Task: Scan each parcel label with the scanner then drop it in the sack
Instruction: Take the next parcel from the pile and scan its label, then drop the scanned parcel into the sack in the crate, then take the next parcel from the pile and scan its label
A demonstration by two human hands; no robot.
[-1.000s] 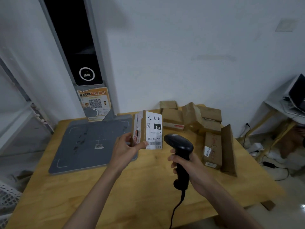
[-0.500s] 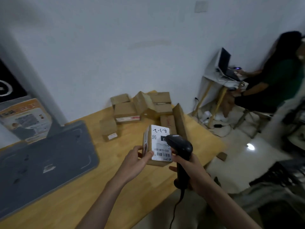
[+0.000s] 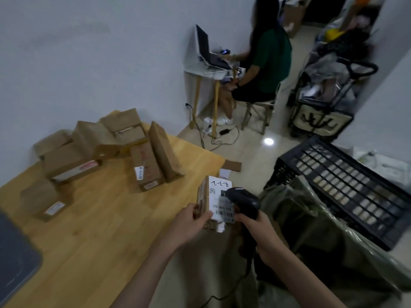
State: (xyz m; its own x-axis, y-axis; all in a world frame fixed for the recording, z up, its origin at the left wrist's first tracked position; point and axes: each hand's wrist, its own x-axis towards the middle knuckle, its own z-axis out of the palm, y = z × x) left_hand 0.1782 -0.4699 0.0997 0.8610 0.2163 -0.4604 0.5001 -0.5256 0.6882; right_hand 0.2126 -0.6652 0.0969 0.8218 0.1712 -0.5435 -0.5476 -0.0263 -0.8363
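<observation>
As the view swings from the grey scanning pad and the wall round toward the floor at the table's three o'clock side, the person carries one parcel (image 3: 214, 202) out past the corner of the wooden table (image 3: 93, 232). The left hand (image 3: 189, 223) grips the box by its near edge, thumb over the front, with the white label (image 3: 221, 202) turned toward the scanner (image 3: 243, 202). The right hand (image 3: 259, 232) is wrapped round the scanner's handle, its head touching or just off the label's right edge; its cable trails down toward six o'clock. A second ago the box stood over the middle of the table, with the scanner apart from it. Now both hang beside the olive-green sack (image 3: 315, 230), whose open mouth gapes at four o'clock, in front of a black crate (image 3: 347, 187). The shift suggests the scan is done or nearly so, and the drop comes next; no beam shows, so that stays a judgement. Other cartons (image 3: 97, 147) wait at ten o'clock on the table. A seated person (image 3: 266, 61) works at a laptop at one o'clock.
</observation>
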